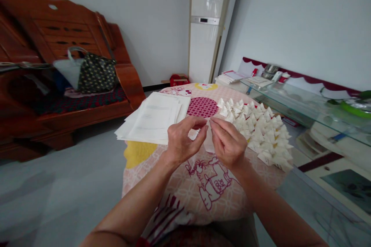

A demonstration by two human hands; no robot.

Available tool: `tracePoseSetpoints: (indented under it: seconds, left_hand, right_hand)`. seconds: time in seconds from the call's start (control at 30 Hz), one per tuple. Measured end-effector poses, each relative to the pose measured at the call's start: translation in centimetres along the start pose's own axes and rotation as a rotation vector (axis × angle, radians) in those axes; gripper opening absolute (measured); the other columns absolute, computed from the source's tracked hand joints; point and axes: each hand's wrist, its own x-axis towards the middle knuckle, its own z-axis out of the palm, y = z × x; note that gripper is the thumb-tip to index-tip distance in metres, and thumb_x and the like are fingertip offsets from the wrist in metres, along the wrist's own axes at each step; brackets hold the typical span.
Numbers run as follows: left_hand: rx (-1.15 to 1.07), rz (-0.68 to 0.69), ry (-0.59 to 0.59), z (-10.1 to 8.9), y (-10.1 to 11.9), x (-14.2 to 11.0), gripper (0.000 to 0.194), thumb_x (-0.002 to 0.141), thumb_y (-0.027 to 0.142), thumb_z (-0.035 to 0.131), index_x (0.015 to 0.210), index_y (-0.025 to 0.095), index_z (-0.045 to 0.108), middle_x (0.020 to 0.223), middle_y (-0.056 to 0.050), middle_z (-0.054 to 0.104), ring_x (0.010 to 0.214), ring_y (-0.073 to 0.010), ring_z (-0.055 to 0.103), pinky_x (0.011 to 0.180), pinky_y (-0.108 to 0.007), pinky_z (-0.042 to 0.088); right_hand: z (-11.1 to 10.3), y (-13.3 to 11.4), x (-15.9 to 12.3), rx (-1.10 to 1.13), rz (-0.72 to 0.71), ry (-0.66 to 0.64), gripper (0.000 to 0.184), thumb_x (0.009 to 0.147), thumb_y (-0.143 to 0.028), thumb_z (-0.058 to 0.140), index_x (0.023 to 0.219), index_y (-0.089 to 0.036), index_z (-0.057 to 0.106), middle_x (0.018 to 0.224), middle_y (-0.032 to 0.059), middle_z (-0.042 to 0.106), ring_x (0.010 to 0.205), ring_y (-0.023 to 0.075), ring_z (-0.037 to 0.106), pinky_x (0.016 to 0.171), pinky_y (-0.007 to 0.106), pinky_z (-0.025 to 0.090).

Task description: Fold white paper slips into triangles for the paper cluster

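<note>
Both hands meet over a pink patterned cloth (pixel 162 177) on a small table. My left hand (pixel 182 141) and my right hand (pixel 227 142) pinch a small white paper piece (pixel 207 139) between thumbs and fingertips. A stack of white paper sheets (pixel 155 117) lies just beyond my left hand. To the right of my right hand lies a pile of folded white paper triangles (pixel 261 129), laid out in rows.
A glass-topped table (pixel 304 104) with papers, a metal bowl and a green item stands at right. A red wooden bench (pixel 66 81) with a dark dotted bag (pixel 94 73) is at left. A tall white air-conditioner unit (pixel 207 27) stands in the corner. Grey floor lies between.
</note>
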Motion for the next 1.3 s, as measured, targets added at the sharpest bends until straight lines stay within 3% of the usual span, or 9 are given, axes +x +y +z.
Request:
tracePoseSetpoints:
  seconds: [0.37, 0.6, 0.87, 1.3]
  left_hand:
    - [-0.03, -0.059, 0.09, -1.8, 3.3, -1.4, 0.006, 0.086, 0.019, 0.066, 0.091, 0.018, 0.07, 0.081, -0.002, 0.077, 0.069, -0.0133, 0.072, 0.07, -0.023, 0.06]
    - [-0.032, -0.104, 0.112, -2.3, 4.0, -2.3, 0.005, 0.087, 0.02, 0.065, 0.085, 0.018, 0.069, 0.077, -0.002, 0.076, 0.066, -0.0132, 0.071, 0.069, -0.023, 0.06]
    - [-0.023, 0.028, 0.164, -2.1, 4.1, -2.8, 0.008, 0.089, 0.016, 0.062, 0.088, 0.018, 0.07, 0.075, 0.001, 0.075, 0.063, -0.0104, 0.071, 0.066, -0.019, 0.059]
    - [0.033, 0.08, 0.148, -2.3, 4.1, -3.4, 0.007, 0.087, 0.013, 0.063, 0.085, 0.017, 0.069, 0.072, 0.001, 0.074, 0.062, -0.0101, 0.072, 0.065, -0.017, 0.058]
  right_hand:
    - [-1.7, -4.2, 0.6, 0.01, -0.034, 0.083, 0.041, 0.094, -0.004, 0.054, 0.129, -0.018, 0.071, 0.114, 0.0156, 0.076, 0.105, 0.0258, 0.074, 0.092, 0.041, 0.064]
    - [-2.0, -6.3, 0.4, -0.019, -0.022, 0.117, 0.037, 0.095, -0.007, 0.052, 0.125, -0.016, 0.072, 0.11, 0.0169, 0.077, 0.103, 0.0251, 0.075, 0.091, 0.041, 0.063]
    - [-1.7, -7.2, -0.3, -0.028, -0.016, 0.17, 0.035, 0.095, -0.005, 0.053, 0.122, -0.015, 0.073, 0.105, 0.0167, 0.077, 0.099, 0.0246, 0.075, 0.087, 0.038, 0.064]
    - [-1.6, -7.4, -1.2, 0.01, 0.038, 0.123, 0.034, 0.097, -0.009, 0.051, 0.122, -0.015, 0.073, 0.105, 0.0164, 0.077, 0.099, 0.0253, 0.074, 0.087, 0.039, 0.063]
